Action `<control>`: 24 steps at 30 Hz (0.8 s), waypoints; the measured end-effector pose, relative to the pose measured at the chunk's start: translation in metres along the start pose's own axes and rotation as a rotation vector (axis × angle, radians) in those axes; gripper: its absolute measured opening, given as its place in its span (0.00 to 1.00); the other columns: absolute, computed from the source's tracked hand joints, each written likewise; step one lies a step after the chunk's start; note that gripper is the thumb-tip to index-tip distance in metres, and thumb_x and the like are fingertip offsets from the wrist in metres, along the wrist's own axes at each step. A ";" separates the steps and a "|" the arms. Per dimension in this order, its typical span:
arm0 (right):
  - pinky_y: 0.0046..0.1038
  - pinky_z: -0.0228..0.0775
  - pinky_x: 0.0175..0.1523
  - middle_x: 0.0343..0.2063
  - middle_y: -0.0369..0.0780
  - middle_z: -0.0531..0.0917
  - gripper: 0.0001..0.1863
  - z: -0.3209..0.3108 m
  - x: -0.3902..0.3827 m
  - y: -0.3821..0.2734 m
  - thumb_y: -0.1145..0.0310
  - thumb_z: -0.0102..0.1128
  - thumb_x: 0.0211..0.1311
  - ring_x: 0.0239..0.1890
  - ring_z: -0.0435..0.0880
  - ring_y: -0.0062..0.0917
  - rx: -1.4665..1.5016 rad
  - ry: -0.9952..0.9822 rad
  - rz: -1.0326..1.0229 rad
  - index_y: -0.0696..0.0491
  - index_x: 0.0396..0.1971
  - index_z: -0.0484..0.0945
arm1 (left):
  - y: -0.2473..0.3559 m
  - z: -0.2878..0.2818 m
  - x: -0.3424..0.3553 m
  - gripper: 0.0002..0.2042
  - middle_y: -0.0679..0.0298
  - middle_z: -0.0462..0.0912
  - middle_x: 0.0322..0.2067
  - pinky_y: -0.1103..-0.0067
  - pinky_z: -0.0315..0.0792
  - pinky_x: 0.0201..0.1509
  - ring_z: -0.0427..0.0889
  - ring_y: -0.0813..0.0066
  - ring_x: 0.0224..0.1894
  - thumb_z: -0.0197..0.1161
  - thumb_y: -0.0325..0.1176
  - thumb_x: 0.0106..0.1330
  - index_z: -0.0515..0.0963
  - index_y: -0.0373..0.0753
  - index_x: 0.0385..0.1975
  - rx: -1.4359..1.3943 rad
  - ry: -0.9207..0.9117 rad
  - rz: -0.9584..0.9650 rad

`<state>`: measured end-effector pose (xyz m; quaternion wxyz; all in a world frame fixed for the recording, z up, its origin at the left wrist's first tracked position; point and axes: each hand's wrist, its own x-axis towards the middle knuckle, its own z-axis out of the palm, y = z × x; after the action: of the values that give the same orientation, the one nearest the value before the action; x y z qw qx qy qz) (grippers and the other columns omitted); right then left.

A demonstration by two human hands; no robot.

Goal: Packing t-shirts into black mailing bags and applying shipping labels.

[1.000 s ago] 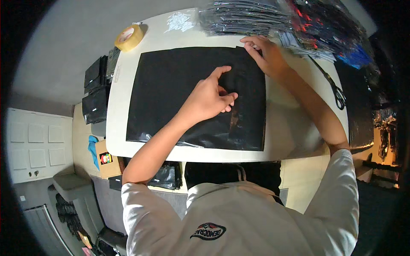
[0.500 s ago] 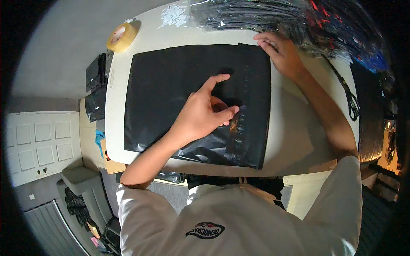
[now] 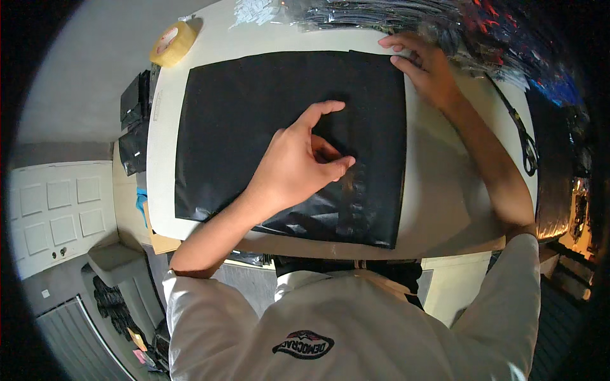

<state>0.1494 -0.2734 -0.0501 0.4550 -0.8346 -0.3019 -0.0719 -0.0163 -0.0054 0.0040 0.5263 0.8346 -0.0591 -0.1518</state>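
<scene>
A flat black plastic mailer bag (image 3: pixel 248 133) lies across the white table, with a folded strip along its right side and shiny creases near its lower edge. Over its right half is my left hand (image 3: pixel 298 159), its index finger and thumb spread apart and its other fingers curled beneath; nothing shows in it. Whether those curled fingers press on the plastic is hard to see. At the bag's far right corner is my right hand (image 3: pixel 426 70), fingers apart, its thumb at the corner and no grip on it visible.
A roll of yellowish tape (image 3: pixel 173 44) stands at the table's far left corner. Clear-wrapped dark packages (image 3: pixel 381 14) pile along the far edge, beside small white slips (image 3: pixel 254 11). Black-handled scissors (image 3: pixel 527 149) lie by the right edge. Black packages (image 3: pixel 133 149) sit beyond the left edge.
The bag and table appear slightly higher and larger in view. Both hands keep nearly the same poses, my right hand still by the far right corner.
</scene>
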 end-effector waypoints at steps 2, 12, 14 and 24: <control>0.29 0.72 0.60 0.55 0.38 0.84 0.17 -0.002 -0.004 -0.012 0.72 0.61 0.67 0.57 0.80 0.25 0.025 0.012 0.033 0.54 0.54 0.83 | -0.002 0.001 0.002 0.34 0.56 0.89 0.25 0.78 0.79 0.35 0.90 0.72 0.27 0.75 0.27 0.60 0.69 0.39 0.67 -0.011 -0.006 0.001; 0.45 0.46 0.81 0.77 0.57 0.55 0.38 0.031 -0.057 -0.081 0.61 0.55 0.75 0.80 0.49 0.55 -0.598 -0.224 -0.093 0.68 0.75 0.54 | 0.000 0.001 0.000 0.33 0.56 0.89 0.25 0.78 0.79 0.35 0.90 0.71 0.28 0.75 0.28 0.59 0.70 0.37 0.65 -0.019 -0.001 -0.025; 0.45 0.43 0.81 0.77 0.59 0.52 0.39 0.033 -0.057 -0.080 0.59 0.53 0.76 0.80 0.46 0.56 -0.602 -0.256 -0.070 0.69 0.75 0.52 | 0.000 0.001 -0.001 0.33 0.56 0.89 0.25 0.78 0.78 0.35 0.90 0.71 0.28 0.75 0.28 0.59 0.70 0.38 0.65 -0.013 -0.002 -0.020; 0.51 0.47 0.80 0.74 0.62 0.58 0.39 0.036 -0.059 -0.078 0.53 0.52 0.76 0.79 0.51 0.58 -0.565 -0.242 -0.099 0.72 0.71 0.59 | 0.004 -0.001 -0.001 0.33 0.56 0.88 0.24 0.76 0.79 0.37 0.91 0.69 0.31 0.76 0.28 0.59 0.70 0.38 0.65 0.040 -0.005 -0.028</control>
<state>0.0518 -0.2386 -0.0383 0.1619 -0.9149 -0.3620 -0.0752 -0.0168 -0.0062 0.0078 0.5072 0.8452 -0.0518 -0.1603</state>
